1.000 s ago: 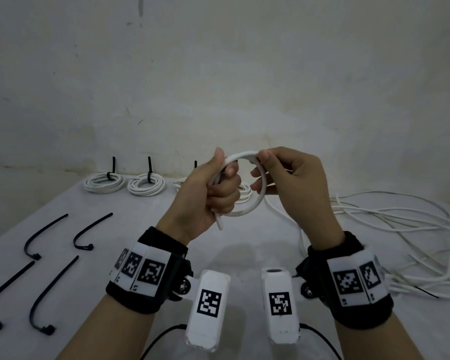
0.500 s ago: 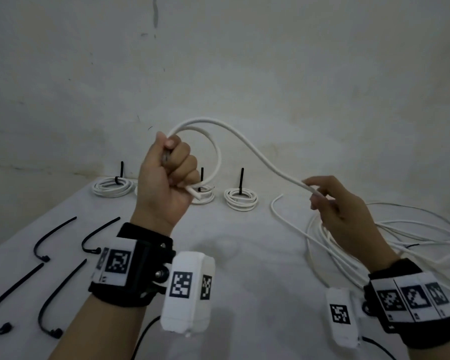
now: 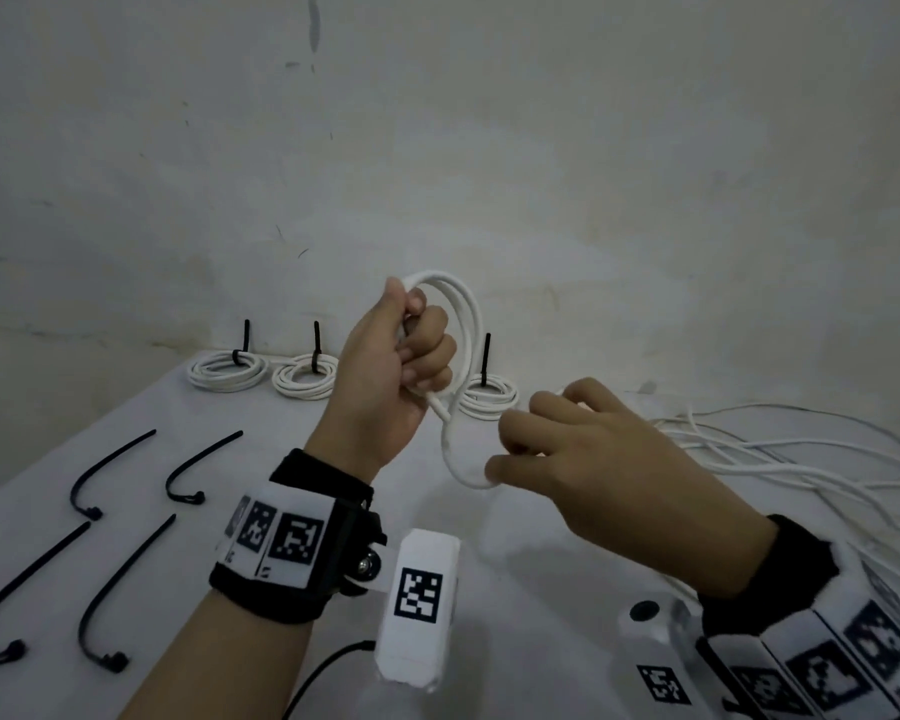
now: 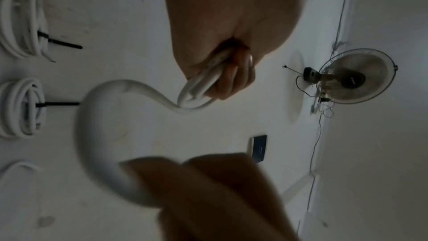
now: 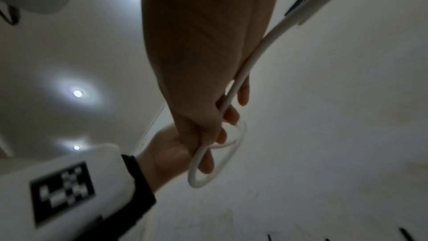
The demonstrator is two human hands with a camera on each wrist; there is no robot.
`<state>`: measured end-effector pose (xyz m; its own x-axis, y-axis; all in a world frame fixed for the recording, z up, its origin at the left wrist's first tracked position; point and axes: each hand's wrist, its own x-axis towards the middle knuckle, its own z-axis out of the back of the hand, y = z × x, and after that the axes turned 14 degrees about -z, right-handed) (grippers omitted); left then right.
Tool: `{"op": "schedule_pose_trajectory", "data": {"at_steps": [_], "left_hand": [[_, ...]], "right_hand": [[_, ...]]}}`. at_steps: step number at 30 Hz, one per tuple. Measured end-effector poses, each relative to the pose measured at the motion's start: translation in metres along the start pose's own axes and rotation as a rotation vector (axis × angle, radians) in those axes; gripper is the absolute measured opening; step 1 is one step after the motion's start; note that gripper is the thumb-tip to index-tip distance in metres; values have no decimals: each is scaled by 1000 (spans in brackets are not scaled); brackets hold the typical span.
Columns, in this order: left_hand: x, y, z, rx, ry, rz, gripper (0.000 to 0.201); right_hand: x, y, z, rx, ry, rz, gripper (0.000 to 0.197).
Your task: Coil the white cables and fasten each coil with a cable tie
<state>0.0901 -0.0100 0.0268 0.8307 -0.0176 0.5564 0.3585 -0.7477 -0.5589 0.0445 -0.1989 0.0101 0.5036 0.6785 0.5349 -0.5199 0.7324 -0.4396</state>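
My left hand point(image 3: 385, 371), raised above the surface point(image 3: 292, 475), clamps the started coil point(image 3: 463, 324) of white cable point(image 3: 450, 449). My right hand point(image 3: 583, 459) pinches the trailing length just below. Each new loop should match the held turns and lie flat, untwisted, before my left fingers regrip.

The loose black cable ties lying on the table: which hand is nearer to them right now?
Left. The left hand is raised just right of the loose cable ties, gripping the cable coil. The right hand is farther right, toward the loose cable pile.
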Motion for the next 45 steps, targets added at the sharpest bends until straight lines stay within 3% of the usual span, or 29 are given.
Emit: {"op": "schedule_pose_trajectory", "data": {"at_steps": [4, 8, 15, 22, 25, 28, 34, 38, 41, 45], "left_hand": [[-7, 11, -9, 99, 114, 86, 33], [-15, 23, -16, 218, 193, 134, 32], [-15, 20, -16, 199, 269, 214, 31], [-14, 19, -14, 126, 166, 270, 41], [-13, 16, -14, 82, 132, 269, 40], [-13, 15, -16, 123, 126, 253, 42], [-14, 13, -11, 613, 231, 110, 45], [-15, 11, -10, 693, 234, 100, 46], [-14, 10, -11, 643, 244, 151, 42], [-12, 5, -12, 484, 251, 321, 30]], "right_hand": [[15, 3, 19, 111, -118, -7, 33], [27, -6, 29, 333, -288, -143, 5], [31, -28, 15, 533, -368, -394, 19], [40, -22, -11, 489, -439, -527, 33], [45, -17, -18, 633, -378, -533, 33], [48, -16, -20, 695, -416, -524, 31], [45, -31, -21, 695, -405, -518, 31], [42, -32, -27, 725, -389, -527, 26], [42, -32, -27, 760, -396, -516, 29], [41, -28, -25, 743, -345, -463, 34]]}}
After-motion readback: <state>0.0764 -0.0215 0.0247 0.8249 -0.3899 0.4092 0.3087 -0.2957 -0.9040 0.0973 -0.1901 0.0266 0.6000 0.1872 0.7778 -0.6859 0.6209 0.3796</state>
